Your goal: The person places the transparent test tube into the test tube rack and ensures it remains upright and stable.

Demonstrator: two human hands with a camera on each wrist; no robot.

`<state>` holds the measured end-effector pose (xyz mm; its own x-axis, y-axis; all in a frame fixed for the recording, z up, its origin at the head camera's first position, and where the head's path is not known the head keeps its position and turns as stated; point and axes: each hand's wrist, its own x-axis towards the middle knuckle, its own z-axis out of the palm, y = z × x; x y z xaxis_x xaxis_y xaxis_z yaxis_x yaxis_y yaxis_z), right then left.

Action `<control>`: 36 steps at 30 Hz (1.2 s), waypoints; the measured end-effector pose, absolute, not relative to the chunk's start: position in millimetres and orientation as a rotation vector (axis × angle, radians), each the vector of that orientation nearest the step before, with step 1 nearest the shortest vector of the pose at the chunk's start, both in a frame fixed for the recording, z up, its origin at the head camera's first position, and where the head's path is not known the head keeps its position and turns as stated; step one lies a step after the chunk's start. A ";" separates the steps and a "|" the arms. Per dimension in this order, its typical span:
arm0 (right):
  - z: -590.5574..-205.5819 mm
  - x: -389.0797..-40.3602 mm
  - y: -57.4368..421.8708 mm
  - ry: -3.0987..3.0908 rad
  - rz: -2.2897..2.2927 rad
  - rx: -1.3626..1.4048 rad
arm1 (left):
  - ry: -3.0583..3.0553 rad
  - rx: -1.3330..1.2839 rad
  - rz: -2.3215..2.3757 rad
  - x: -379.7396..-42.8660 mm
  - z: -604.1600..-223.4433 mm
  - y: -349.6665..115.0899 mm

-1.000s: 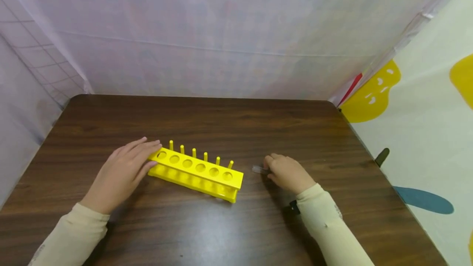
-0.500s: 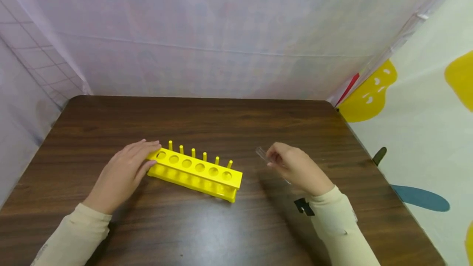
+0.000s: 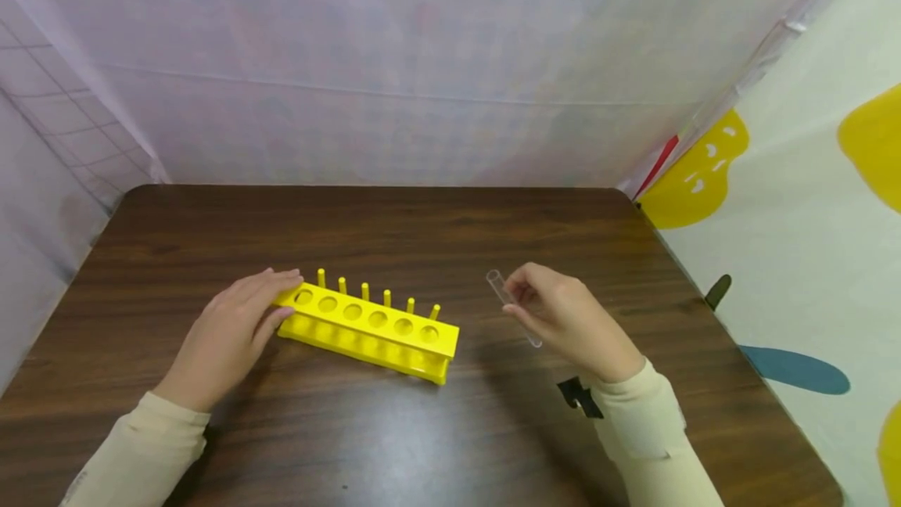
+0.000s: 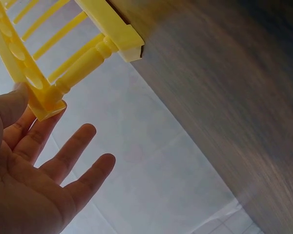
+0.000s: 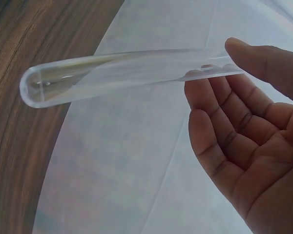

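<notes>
On the brown desk (image 3: 422,233), a yellow rack (image 3: 366,321) is seen standing upright and turned at a slant, and its left end is held by the left hand (image 3: 228,327), while a clear test tube (image 3: 496,284) is pinched by the right hand (image 3: 573,321) above the desk, near the other end of the rack but apart from it. From the head view, the six round holes in the top plate (image 3: 450,339) and the row of six pegs (image 3: 364,291) behind it can be counted, but the underside of the left hand is hidden there. This is shown by the left wrist view: the plate is gripped between thumb and first fingers, the two outer fingers are stretched away from it, and a turned post (image 4: 83,68) is revealed under the plate's end. The tube is seen tilted in the head view, with its mouth at the upper left. Its rounded bottom is shown much more clearly by the right wrist view, where the other end is covered partly by the thumb and fingertips. Behind the desk, a pale sheet (image 3: 422,84) is hung.
</notes>
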<state>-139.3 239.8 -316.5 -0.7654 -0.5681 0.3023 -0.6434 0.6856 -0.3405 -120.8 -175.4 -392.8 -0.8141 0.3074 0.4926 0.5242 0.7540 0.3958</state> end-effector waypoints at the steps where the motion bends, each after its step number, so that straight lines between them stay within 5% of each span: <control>1: -316.5 -139.1 239.9 -2.716 0.649 0.989 | -2.553 -0.633 -0.745 -120.8 -392.9 -175.5; 36: -307.2 -133.3 197.3 -2.481 0.814 1.189 | -2.574 -0.616 -0.759 -118.1 -390.6 -174.1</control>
<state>-133.3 197.3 -307.2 -0.6258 -0.6270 0.4639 -0.7800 0.5046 -0.3702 -118.1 -174.1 -390.6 -0.8291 0.2984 0.4728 0.5072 0.7572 0.4116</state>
